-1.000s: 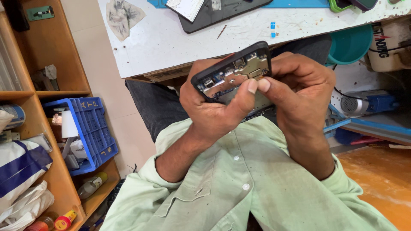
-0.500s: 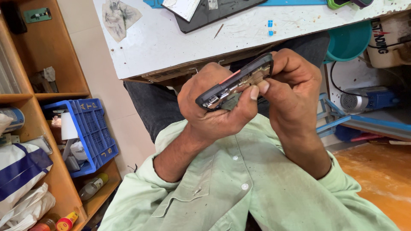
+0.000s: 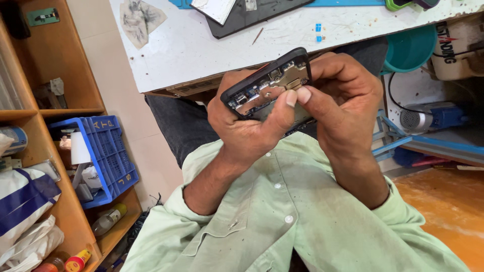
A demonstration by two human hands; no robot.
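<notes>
At frame centre, left hand and right hand grip an opened phone, thumbs pressing its exposed, still uncovered internals.

The opened phone sits between the left hand and the right hand, held in front of the person's chest and just below the near edge of the desk. On the desk lie a mat and a scrap of paper. Left of the hands stands a shelf, with a crate on its lower board. Right of the hands, under the desk, hangs a bowl.
</notes>
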